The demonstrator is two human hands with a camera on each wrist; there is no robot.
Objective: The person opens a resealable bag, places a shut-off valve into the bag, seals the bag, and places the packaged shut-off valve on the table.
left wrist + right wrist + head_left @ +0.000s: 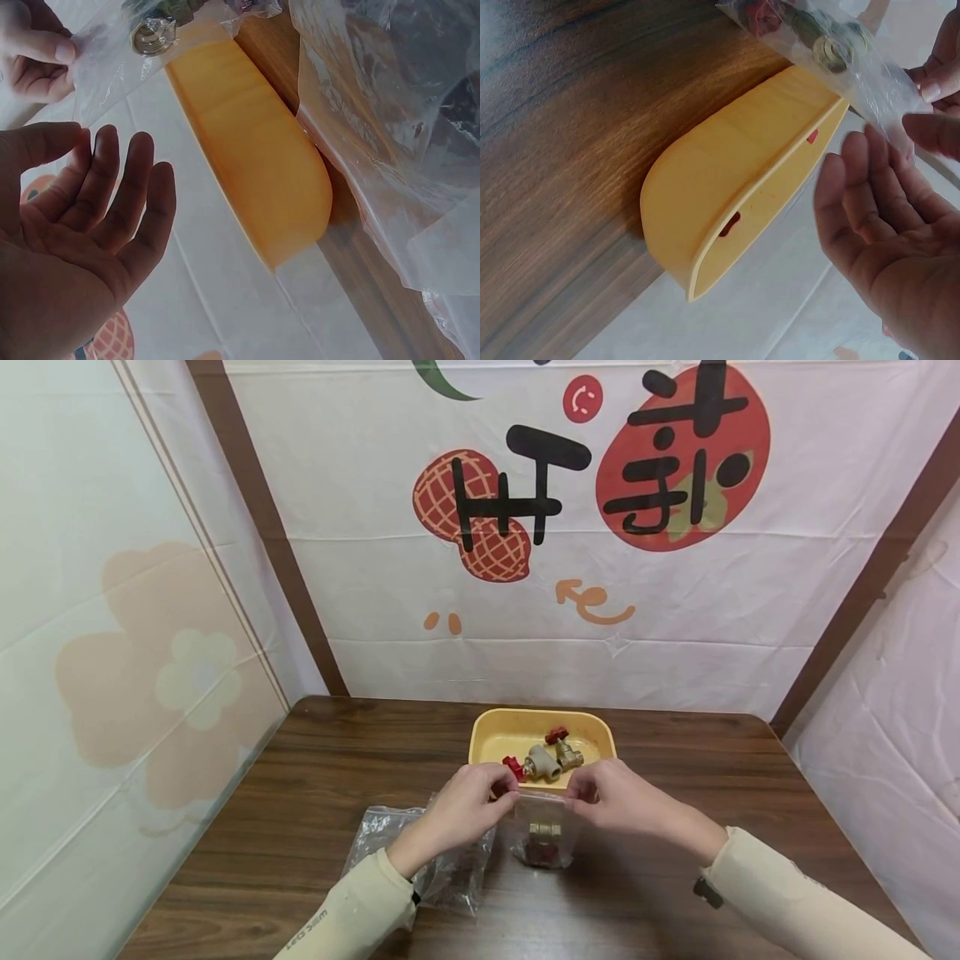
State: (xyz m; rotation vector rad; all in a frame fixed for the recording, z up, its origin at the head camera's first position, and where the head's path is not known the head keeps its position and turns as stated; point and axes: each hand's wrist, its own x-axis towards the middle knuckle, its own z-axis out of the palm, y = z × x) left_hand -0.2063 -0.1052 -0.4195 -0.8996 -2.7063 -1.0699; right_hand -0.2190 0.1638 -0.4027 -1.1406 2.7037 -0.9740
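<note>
The left hand and right hand pinched the bag by its top edge near the tray, where the valve inside could have dragged it from a slack fingertip hold.

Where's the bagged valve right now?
Head view, just right of lower centre: the bagged valve is below and between left hand and right hand, before the yellow tray.

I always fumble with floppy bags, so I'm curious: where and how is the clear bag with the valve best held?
Probably by the two ends of its top edge, from left and right: the clear bag is thin film with the valve low inside, leaving those ends flat. The left hand and right hand pinch there.
</note>
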